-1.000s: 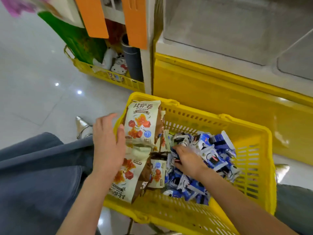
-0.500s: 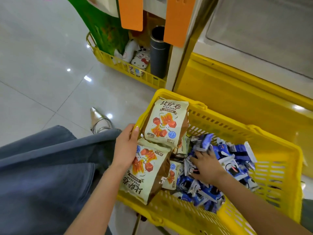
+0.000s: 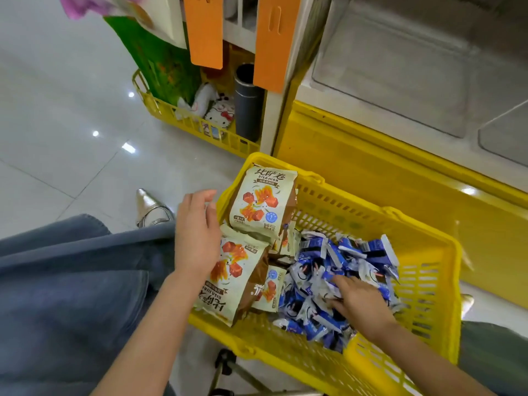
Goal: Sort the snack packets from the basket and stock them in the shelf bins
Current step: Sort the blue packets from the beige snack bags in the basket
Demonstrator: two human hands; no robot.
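A yellow plastic basket [image 3: 428,241] stands in front of me. On its left side lie two large cream snack bags with orange pictures, an upper one [image 3: 261,201] and a lower one [image 3: 231,278], with smaller cream packets [image 3: 268,290] beside them. Several small blue-and-white packets [image 3: 343,252] are heaped on the right. My left hand [image 3: 197,232] hangs with relaxed fingers over the left rim, next to the lower bag. My right hand [image 3: 360,304] lies on the blue heap with its fingers spread among the packets.
Behind the basket is a yellow shelf base [image 3: 371,172] with a clear bin [image 3: 400,67] above it. Left of that, another yellow basket [image 3: 183,121] holds a cartoon-cat item and a grey cylinder [image 3: 248,104]. Orange tags [image 3: 204,30] hang above. My denim-clad leg [image 3: 71,281] is at left.
My left hand has let go of the lower cream bag's edge and opened over the rim. My right hand has slid further right and lower in the blue heap.
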